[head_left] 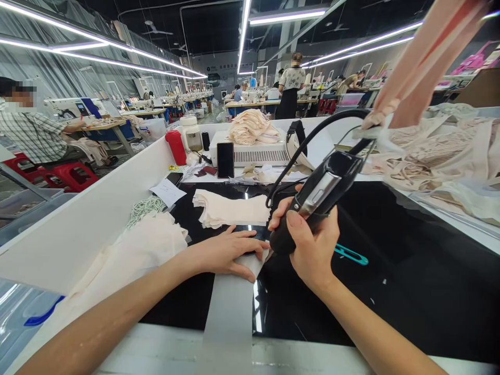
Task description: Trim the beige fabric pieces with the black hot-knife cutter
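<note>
My right hand (314, 245) is wrapped round a black corded handheld tool (322, 187) with a silver panel along its side. The tool's lower end is beside the fingertips of my left hand (230, 252). That left hand lies palm down, fingers spread, on the far end of a pale grey strip (230, 307) and a small light piece of cloth on it. Just beyond it, a stack of cream fabric pieces (234, 207) lies on the black work surface (390, 291). What is under my left palm is hidden.
A teal thread snipper (353, 255) lies right of my right hand. Cream cloth (144, 245) is heaped at left, by green cord (146, 209). A phone (225, 160) stands at a white box (250, 153). Pale garments (449, 146) pile up at right; the tool's cable (300, 143) arches overhead.
</note>
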Motion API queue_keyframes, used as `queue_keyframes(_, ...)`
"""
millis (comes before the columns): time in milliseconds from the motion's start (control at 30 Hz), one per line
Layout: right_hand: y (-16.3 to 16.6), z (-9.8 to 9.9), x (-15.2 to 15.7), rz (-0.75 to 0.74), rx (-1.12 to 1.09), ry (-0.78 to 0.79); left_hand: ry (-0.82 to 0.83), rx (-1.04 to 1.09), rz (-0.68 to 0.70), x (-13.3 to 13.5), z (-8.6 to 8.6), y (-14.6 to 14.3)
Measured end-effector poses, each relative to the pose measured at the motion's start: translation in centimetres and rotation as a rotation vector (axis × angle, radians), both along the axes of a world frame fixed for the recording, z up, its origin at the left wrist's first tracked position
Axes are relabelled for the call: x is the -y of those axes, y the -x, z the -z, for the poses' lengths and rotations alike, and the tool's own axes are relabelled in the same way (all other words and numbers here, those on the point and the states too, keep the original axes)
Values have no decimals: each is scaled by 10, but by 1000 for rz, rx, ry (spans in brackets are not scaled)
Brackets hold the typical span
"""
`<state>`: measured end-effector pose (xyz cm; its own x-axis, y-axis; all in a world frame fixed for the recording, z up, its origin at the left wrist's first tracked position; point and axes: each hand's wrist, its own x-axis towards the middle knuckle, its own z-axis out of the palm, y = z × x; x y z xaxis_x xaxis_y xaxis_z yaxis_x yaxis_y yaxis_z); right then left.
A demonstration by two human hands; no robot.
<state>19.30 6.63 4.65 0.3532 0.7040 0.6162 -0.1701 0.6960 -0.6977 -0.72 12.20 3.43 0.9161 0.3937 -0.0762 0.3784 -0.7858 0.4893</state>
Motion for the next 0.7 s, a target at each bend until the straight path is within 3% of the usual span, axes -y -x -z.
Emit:
queue_keyframes(267, 3, 5, 1, 9, -12, 18, 133, -9, -27, -2, -4, -1)
queue_keyframes(700, 8, 4, 2, -11, -49, 22, 150, 6, -33, -4, 0, 0)
